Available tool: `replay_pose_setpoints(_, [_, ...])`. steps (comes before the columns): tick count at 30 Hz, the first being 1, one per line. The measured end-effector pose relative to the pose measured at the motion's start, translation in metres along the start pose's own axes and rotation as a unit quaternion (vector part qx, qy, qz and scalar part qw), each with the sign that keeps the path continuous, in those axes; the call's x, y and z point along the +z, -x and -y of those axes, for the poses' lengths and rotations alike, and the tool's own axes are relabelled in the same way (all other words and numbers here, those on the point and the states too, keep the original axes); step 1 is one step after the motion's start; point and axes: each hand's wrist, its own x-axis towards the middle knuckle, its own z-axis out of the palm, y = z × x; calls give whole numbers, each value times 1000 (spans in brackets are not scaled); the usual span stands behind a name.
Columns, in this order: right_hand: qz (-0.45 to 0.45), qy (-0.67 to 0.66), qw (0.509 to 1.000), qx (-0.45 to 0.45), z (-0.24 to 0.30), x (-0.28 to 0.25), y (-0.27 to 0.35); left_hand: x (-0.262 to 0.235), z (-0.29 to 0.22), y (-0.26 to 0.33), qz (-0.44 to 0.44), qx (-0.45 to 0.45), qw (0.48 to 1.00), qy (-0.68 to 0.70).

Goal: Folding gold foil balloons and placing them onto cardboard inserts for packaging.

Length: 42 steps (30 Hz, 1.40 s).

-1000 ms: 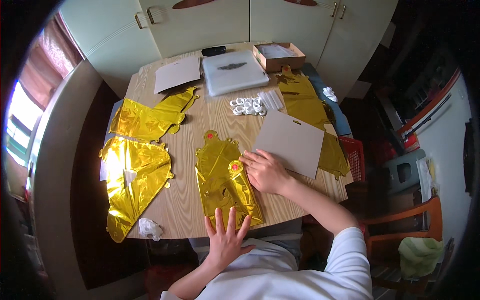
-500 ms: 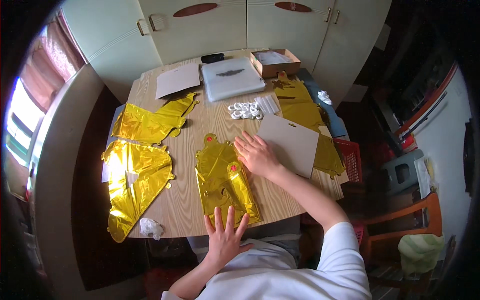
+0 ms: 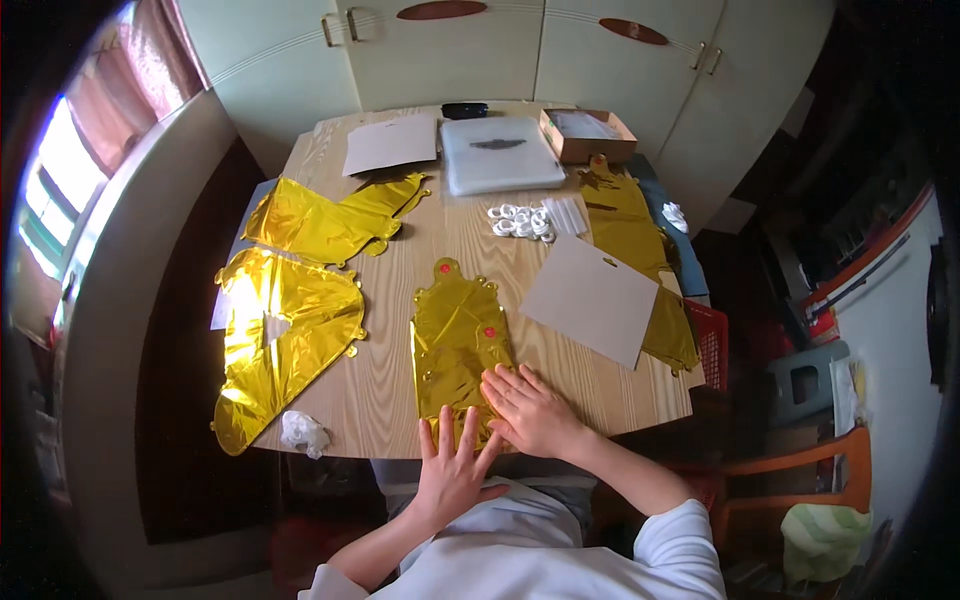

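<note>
A folded gold foil balloon (image 3: 455,315) lies flat in front of me near the table's front edge. Its scalloped top has red round spots. My left hand (image 3: 455,470) rests on its bottom end with the fingers spread. Over its lower right side, my right hand (image 3: 532,408) lies flat with fingers stretched out, close beside the left. Neither hand grips anything. Part of the foil's lower end is hidden under the hands.
Wrinkled gold foil balloons (image 3: 300,330) spread at the left, another (image 3: 618,205) at the right. Around them are a grey card sheet (image 3: 590,300), white ribbon rolls (image 3: 518,222), clear plastic bags (image 3: 500,165), a cardboard box (image 3: 592,150) and crumpled white tissue (image 3: 304,434).
My right hand has moved down from beside the balloon's top onto its lower right side. The balloon's raised right fold now lies flatter. The view has shifted slightly.
</note>
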Motion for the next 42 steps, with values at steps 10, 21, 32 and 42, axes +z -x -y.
replay_pose_setpoints(10, [31,29,999,2,2,0,-2,-11,30,14,-18,-68,996,50])
replay_pose_setpoints(21, [35,33,999,1,3,-4,-7,-8,36,23,-24,-83,996,6])
replay_pose_setpoints(32, [-11,-14,993,-120,29,32,-90,-6,37,23,-33,-80,996,10])
replay_pose_setpoints(42, [1,67,995,-76,0,50,-138,-5,37,24,-24,-83,996,24])
